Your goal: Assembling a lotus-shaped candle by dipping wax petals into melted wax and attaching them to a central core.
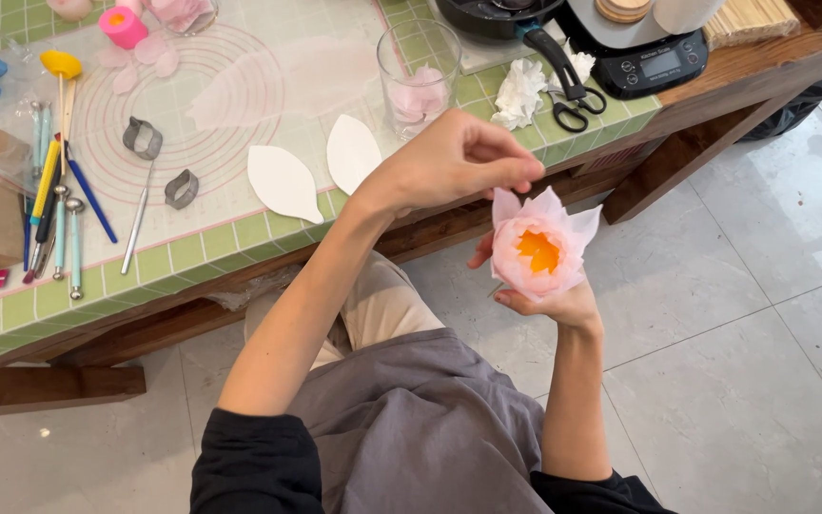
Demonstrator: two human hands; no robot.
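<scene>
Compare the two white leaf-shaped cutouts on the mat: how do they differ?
The left cutout looks larger and lies slanted, its tip pointing toward the table edge. The right cutout looks smaller and stands nearly upright in the view, its tip pointing toward the glass. The left hand's wrist hangs just beside the right cutout; the left cutout lies apart from it. Both are flat, white, pointed ovals on the mat.

Bright, even daylight — soft shadows, sharp focus, faint glare on the floor tiles (763,247).
</scene>
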